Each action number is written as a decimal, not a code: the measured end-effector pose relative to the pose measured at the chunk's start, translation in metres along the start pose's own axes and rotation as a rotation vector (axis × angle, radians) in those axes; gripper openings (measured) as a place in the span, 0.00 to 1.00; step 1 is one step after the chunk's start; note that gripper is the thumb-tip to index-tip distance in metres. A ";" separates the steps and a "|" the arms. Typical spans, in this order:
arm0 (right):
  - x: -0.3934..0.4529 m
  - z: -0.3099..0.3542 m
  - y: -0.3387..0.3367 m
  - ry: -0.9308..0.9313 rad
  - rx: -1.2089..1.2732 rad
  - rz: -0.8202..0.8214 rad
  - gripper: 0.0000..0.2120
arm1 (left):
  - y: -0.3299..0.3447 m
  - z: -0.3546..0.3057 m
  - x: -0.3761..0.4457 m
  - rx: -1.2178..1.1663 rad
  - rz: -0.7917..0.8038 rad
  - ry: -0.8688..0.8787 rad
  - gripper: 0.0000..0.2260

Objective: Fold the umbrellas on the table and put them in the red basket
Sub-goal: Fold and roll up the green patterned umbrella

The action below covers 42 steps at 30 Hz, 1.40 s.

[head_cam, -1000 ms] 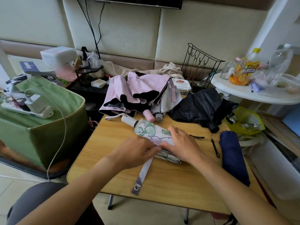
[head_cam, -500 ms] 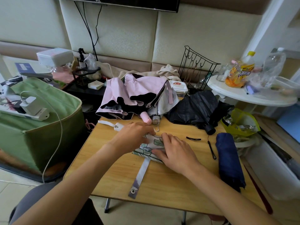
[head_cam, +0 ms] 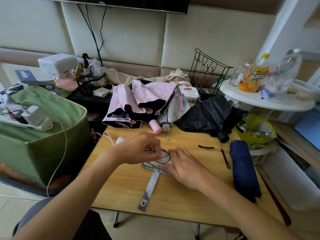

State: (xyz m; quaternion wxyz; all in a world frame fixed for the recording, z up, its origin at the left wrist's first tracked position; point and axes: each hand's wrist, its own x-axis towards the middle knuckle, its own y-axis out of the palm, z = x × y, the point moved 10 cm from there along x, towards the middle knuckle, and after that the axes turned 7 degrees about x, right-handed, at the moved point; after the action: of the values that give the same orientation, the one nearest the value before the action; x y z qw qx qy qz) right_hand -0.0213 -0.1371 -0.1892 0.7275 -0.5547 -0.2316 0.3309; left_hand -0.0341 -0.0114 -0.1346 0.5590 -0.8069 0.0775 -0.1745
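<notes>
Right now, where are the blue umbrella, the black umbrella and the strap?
blue umbrella (head_cam: 242, 172): head view, middle of its rolled cloth.
black umbrella (head_cam: 206, 115): head view, crumpled canopy.
strap (head_cam: 150, 189): head view, mid-length.

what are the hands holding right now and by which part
Both are on the floral umbrella. The left hand pinches its rolled canopy near the handle end; the right hand presses flat on the canopy's other end.
</notes>
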 end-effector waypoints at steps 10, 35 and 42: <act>-0.015 0.018 0.008 -0.008 -0.116 -0.083 0.39 | 0.030 0.011 -0.008 -0.052 0.236 -0.112 0.19; 0.014 0.000 -0.017 -0.018 -0.041 0.045 0.32 | 0.041 0.024 0.002 0.086 0.349 -0.219 0.28; 0.012 0.017 -0.035 -0.157 -0.142 -0.111 0.29 | 0.039 0.015 0.003 0.102 0.368 -0.222 0.22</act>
State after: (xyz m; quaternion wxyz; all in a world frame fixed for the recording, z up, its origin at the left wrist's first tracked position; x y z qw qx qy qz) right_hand -0.0173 -0.1224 -0.1516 0.6833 -0.5635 -0.3408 0.3154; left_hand -0.0237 -0.0135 -0.1746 0.6267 -0.7640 0.1528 0.0166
